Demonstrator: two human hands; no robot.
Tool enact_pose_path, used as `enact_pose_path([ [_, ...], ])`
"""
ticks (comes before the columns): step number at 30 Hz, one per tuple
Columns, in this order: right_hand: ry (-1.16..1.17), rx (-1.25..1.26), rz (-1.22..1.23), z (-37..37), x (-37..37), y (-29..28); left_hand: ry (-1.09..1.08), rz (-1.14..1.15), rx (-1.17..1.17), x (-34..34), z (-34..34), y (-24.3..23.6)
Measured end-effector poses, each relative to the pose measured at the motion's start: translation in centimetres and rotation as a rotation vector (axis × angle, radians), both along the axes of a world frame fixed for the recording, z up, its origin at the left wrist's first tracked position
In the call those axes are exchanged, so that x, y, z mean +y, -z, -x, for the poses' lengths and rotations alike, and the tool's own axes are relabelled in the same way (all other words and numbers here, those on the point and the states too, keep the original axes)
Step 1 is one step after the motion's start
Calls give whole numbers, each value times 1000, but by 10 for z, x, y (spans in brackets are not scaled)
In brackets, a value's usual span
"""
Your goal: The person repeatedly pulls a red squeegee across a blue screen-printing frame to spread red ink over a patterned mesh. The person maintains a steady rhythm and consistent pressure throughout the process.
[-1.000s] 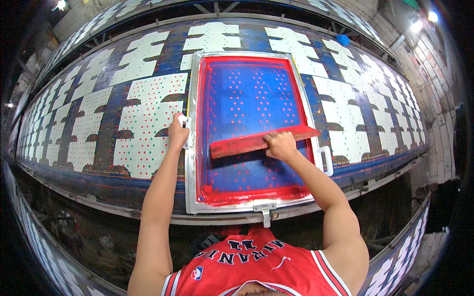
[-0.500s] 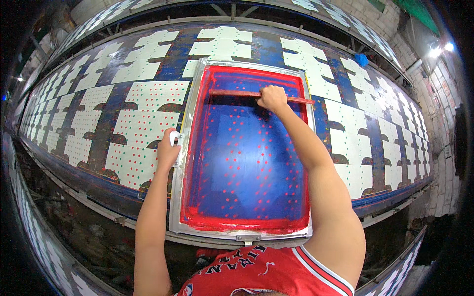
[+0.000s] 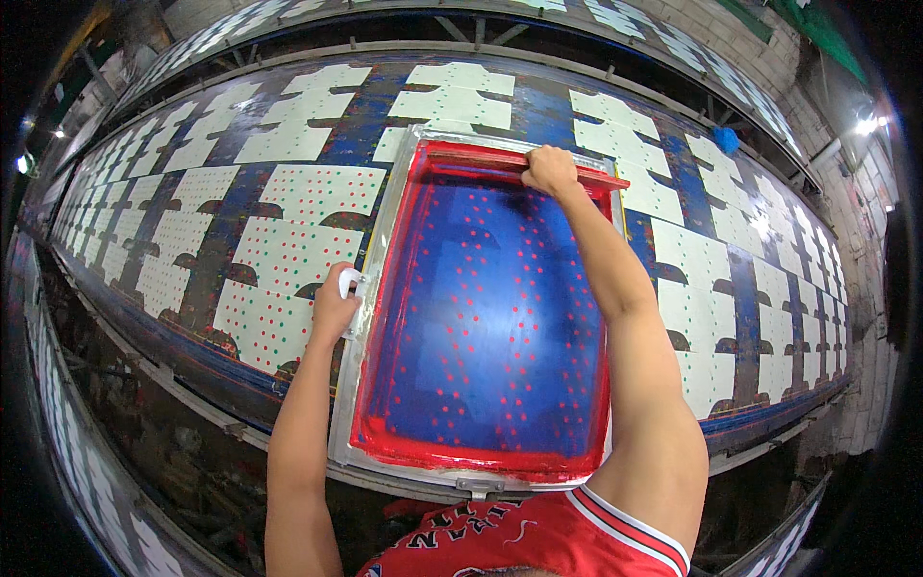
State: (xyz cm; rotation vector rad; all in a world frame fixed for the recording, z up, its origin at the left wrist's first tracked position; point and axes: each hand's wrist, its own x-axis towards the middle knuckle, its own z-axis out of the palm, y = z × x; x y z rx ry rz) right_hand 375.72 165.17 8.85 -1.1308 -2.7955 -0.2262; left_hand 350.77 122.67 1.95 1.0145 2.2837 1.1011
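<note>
My right hand (image 3: pixel 553 171) is closed on a red-smeared squeegee (image 3: pixel 604 180), which lies across the far end of a silk screen (image 3: pixel 490 317). The screen has a blue mesh with rows of red dots, red ink round its border and a silver frame (image 3: pixel 385 240). My left hand (image 3: pixel 336 309) grips a white handle (image 3: pixel 351 284) on the frame's left side. The screen rests on a long printing table (image 3: pixel 540 115) among white cut fabric pieces (image 3: pixel 298 236), some printed with red and green dots.
More white pieces (image 3: pixel 702 298) run along both sides. Behind the table stand metal rails (image 3: pixel 478 34) and another table with pieces on it. A blue bundled object (image 3: pixel 724 139) sits at the back right, near a block wall (image 3: pixel 856 250). A dark gap runs below the table's front edge.
My right hand and the squeegee have moved away from me, from the screen's lower middle to its far end. My left hand still holds the handle. The view has shifted slightly.
</note>
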Motion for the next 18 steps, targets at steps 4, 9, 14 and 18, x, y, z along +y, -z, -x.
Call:
enact_pose_path([
  [4, 2, -22, 3, 7, 17, -4, 15, 22, 4, 1, 1, 0],
  [9, 46, -16, 65, 11, 27, 4, -1, 44, -50, 2, 1, -1],
  [14, 143, -35, 202, 9, 18, 0, -1, 49, -93, 2, 0, -4],
  [18, 126, -71, 150, 1, -19, -5, 36, 10, -14, 2, 0, -5],
])
